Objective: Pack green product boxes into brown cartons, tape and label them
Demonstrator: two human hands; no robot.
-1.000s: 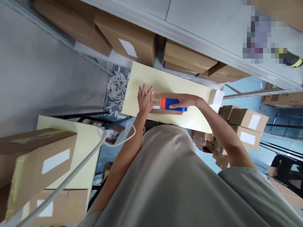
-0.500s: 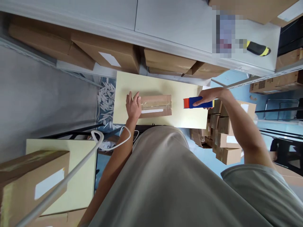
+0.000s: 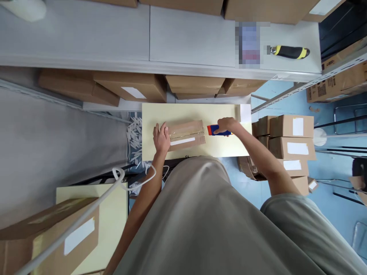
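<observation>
Brown cardboard makes up the long, low box (image 3: 185,127) lying a little askew on the cream tabletop (image 3: 160,111), right in front of the person. From where I stand it looks light and fairly stiff, though its walls would likely dent under a hard squeeze; the glossy tape (image 3: 185,135) along its top may be slick, so I'd take hold by the long sides or the ends. The left hand (image 3: 162,139) rests against one end with its fingers spread, not clasped round it. Just off the other end, the right hand (image 3: 226,125) is wrapped around a blue-and-orange tool (image 3: 212,129). What the box contains, I cannot see. Farther out, labelled cartons (image 3: 278,146) are stacked beyond the tabletop's right end, more boxes (image 3: 147,84) sit beneath the grey shelf (image 3: 192,42), and a large carton (image 3: 86,250) stands to the person's left, their insides hidden too.
</observation>
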